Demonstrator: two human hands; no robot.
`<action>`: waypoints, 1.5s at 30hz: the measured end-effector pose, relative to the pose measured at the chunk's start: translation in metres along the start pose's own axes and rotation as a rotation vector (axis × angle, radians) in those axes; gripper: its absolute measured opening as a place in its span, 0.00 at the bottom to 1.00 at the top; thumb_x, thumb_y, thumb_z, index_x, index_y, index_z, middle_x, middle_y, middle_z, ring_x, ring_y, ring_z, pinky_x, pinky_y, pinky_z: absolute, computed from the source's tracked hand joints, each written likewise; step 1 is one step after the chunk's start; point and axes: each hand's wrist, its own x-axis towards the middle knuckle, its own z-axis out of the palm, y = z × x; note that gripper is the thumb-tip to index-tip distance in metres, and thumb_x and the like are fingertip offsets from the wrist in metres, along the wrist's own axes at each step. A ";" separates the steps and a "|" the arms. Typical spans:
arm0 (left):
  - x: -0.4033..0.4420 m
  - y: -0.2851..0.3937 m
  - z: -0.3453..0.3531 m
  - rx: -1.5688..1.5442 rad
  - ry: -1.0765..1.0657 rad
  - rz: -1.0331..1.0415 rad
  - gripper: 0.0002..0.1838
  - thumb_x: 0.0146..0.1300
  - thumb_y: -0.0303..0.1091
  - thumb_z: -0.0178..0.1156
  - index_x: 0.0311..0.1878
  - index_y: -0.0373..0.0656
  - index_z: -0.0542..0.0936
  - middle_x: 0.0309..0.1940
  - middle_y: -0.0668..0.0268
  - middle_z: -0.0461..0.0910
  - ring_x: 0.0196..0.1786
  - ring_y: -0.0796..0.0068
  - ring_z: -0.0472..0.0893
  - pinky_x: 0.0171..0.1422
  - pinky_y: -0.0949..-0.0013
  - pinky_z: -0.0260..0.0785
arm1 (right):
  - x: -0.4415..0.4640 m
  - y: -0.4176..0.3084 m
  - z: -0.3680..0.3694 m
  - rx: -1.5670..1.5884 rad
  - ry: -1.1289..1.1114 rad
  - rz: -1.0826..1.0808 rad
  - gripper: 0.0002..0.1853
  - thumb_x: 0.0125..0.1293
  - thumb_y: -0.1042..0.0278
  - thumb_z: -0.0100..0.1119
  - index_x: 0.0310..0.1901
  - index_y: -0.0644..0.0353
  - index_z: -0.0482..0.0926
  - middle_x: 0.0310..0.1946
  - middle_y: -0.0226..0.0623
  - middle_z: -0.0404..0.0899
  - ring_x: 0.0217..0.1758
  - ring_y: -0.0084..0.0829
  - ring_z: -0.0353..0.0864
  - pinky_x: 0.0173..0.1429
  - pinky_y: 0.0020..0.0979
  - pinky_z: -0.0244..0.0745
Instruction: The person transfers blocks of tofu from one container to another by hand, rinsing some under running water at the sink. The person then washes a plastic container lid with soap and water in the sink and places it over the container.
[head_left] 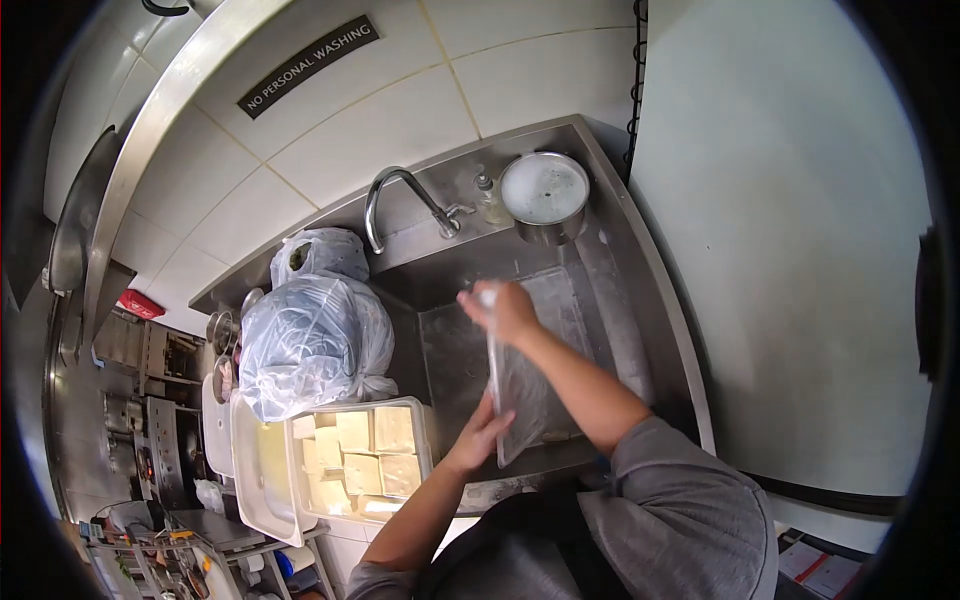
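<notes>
Over the steel sink [440, 375], a clear flat tray or lid [522, 400] is tilted nearly on edge. My left hand [484, 432] grips its lower left edge, fingers behind and thumb in front. My right hand [507, 310] is at its upper end, fingers bent around something whitish, too blurred to make out. Left of the sink, a white container [424, 440] holds several pale yellow blocks [380, 450]. Another clear rectangular piece [560, 310] lies in the basin beyond my right hand.
Full plastic bags [310, 345] sit at the sink's left. Behind the basin are a curved faucet [400, 175], a soap bottle [489, 200] and a metal pot [545, 195] of foamy liquid. A second pale container [262, 480] stands left of the blocks. A large pale panel [790, 230] borders the right.
</notes>
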 end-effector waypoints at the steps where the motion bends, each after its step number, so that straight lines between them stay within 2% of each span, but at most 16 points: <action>1: 0.011 0.000 0.000 0.184 0.069 0.035 0.33 0.65 0.25 0.50 0.71 0.40 0.50 0.68 0.62 0.57 0.70 0.71 0.56 0.72 0.67 0.47 | -0.015 -0.011 0.008 -0.050 0.070 -0.120 0.20 0.57 0.47 0.60 0.25 0.59 0.79 0.20 0.41 0.78 0.26 0.45 0.79 0.32 0.40 0.72; 4: 0.031 -0.012 -0.021 0.119 0.112 0.043 0.30 0.66 0.25 0.50 0.70 0.42 0.53 0.67 0.63 0.59 0.67 0.72 0.62 0.68 0.70 0.55 | -0.038 -0.019 0.029 -0.044 0.312 -0.469 0.16 0.53 0.52 0.64 0.23 0.57 0.77 0.19 0.42 0.76 0.24 0.47 0.76 0.30 0.43 0.69; 6: 0.032 -0.010 -0.025 0.328 0.085 0.135 0.32 0.66 0.22 0.47 0.72 0.49 0.50 0.67 0.63 0.59 0.62 0.70 0.67 0.64 0.63 0.60 | -0.034 -0.008 0.020 -0.058 0.335 -0.335 0.16 0.57 0.53 0.61 0.25 0.59 0.78 0.22 0.43 0.77 0.29 0.48 0.78 0.33 0.45 0.69; 9: 0.013 0.033 0.004 -0.162 0.191 0.111 0.36 0.68 0.26 0.46 0.73 0.66 0.44 0.70 0.61 0.56 0.64 0.55 0.67 0.63 0.52 0.61 | 0.016 0.077 0.007 -0.021 0.423 0.024 0.16 0.62 0.54 0.56 0.28 0.60 0.78 0.24 0.47 0.78 0.32 0.49 0.78 0.36 0.47 0.70; 13: 0.009 0.037 0.004 -0.205 0.085 0.079 0.34 0.69 0.30 0.46 0.73 0.65 0.44 0.70 0.61 0.56 0.65 0.55 0.65 0.61 0.51 0.64 | 0.021 0.142 0.037 0.054 0.641 0.147 0.14 0.65 0.56 0.52 0.36 0.60 0.77 0.25 0.48 0.79 0.33 0.50 0.79 0.39 0.46 0.71; 15: 0.013 0.036 -0.009 -0.274 0.124 0.086 0.34 0.70 0.33 0.46 0.73 0.65 0.44 0.70 0.61 0.56 0.65 0.55 0.65 0.61 0.49 0.65 | -0.017 0.057 0.032 0.146 0.223 0.396 0.12 0.63 0.64 0.53 0.46 0.60 0.73 0.37 0.50 0.79 0.42 0.50 0.78 0.46 0.46 0.71; 17: 0.014 0.042 -0.007 -0.398 0.183 0.122 0.30 0.70 0.40 0.46 0.72 0.63 0.49 0.67 0.64 0.60 0.64 0.60 0.67 0.62 0.51 0.65 | -0.056 0.032 0.075 0.101 0.429 -0.157 0.17 0.57 0.72 0.56 0.50 0.59 0.71 0.49 0.49 0.73 0.51 0.51 0.72 0.55 0.46 0.67; 19: 0.015 0.030 -0.025 -0.445 0.209 0.111 0.28 0.70 0.40 0.48 0.70 0.60 0.54 0.65 0.66 0.63 0.62 0.64 0.68 0.63 0.54 0.64 | -0.083 0.011 0.078 0.133 0.282 -0.450 0.22 0.50 0.77 0.58 0.51 0.58 0.71 0.55 0.46 0.68 0.55 0.50 0.68 0.59 0.47 0.63; 21: 0.015 0.023 -0.037 -0.458 0.228 0.128 0.22 0.68 0.40 0.51 0.64 0.55 0.64 0.60 0.69 0.68 0.61 0.69 0.70 0.65 0.60 0.62 | -0.070 0.017 0.074 0.086 0.290 -0.422 0.23 0.50 0.77 0.58 0.51 0.58 0.72 0.54 0.45 0.68 0.56 0.50 0.68 0.60 0.46 0.63; 27: 0.015 0.029 -0.036 -0.378 0.278 0.088 0.28 0.66 0.42 0.53 0.68 0.58 0.58 0.63 0.65 0.65 0.63 0.61 0.69 0.64 0.53 0.63 | -0.054 0.020 0.061 -0.172 0.284 -0.509 0.21 0.48 0.70 0.60 0.48 0.52 0.74 0.50 0.36 0.71 0.53 0.46 0.69 0.54 0.46 0.64; 29: 0.005 0.047 -0.023 -0.424 0.213 0.099 0.32 0.65 0.44 0.55 0.69 0.63 0.54 0.66 0.64 0.61 0.63 0.55 0.67 0.63 0.47 0.63 | -0.037 0.044 0.043 -0.184 0.349 -0.375 0.21 0.48 0.71 0.60 0.48 0.54 0.74 0.47 0.38 0.73 0.50 0.47 0.71 0.52 0.46 0.66; 31: 0.003 0.057 -0.019 -0.417 0.165 0.115 0.42 0.60 0.48 0.60 0.71 0.74 0.45 0.71 0.60 0.52 0.64 0.43 0.63 0.61 0.38 0.61 | -0.002 0.101 0.040 -0.045 0.342 0.000 0.19 0.51 0.71 0.58 0.48 0.57 0.74 0.46 0.43 0.75 0.49 0.49 0.72 0.52 0.45 0.67; 36: 0.003 0.058 -0.022 -0.409 0.158 0.174 0.42 0.60 0.48 0.60 0.71 0.72 0.45 0.70 0.60 0.53 0.65 0.45 0.63 0.62 0.39 0.61 | -0.012 0.212 0.047 -0.237 0.482 0.209 0.18 0.62 0.67 0.51 0.53 0.63 0.70 0.50 0.50 0.72 0.53 0.52 0.71 0.55 0.45 0.67; 39: 0.019 0.055 -0.020 -0.424 0.224 0.259 0.41 0.61 0.47 0.59 0.72 0.70 0.46 0.70 0.60 0.54 0.66 0.45 0.62 0.63 0.39 0.60 | -0.080 0.174 0.090 -0.118 0.403 0.514 0.22 0.65 0.66 0.49 0.59 0.68 0.63 0.57 0.56 0.65 0.57 0.54 0.67 0.59 0.47 0.64; 40: 0.025 0.053 -0.019 -0.437 0.259 0.317 0.39 0.63 0.46 0.58 0.72 0.70 0.46 0.70 0.60 0.54 0.66 0.46 0.62 0.63 0.39 0.60 | -0.100 0.183 0.132 0.099 0.468 0.375 0.24 0.63 0.70 0.51 0.61 0.66 0.62 0.58 0.57 0.64 0.60 0.54 0.66 0.61 0.47 0.63; 45: 0.043 0.023 -0.037 -0.342 0.257 0.269 0.33 0.69 0.42 0.50 0.72 0.68 0.47 0.70 0.61 0.55 0.66 0.52 0.63 0.64 0.47 0.60 | -0.111 0.064 0.106 -0.024 0.436 -0.218 0.24 0.61 0.71 0.54 0.59 0.64 0.64 0.56 0.56 0.66 0.58 0.55 0.66 0.61 0.45 0.63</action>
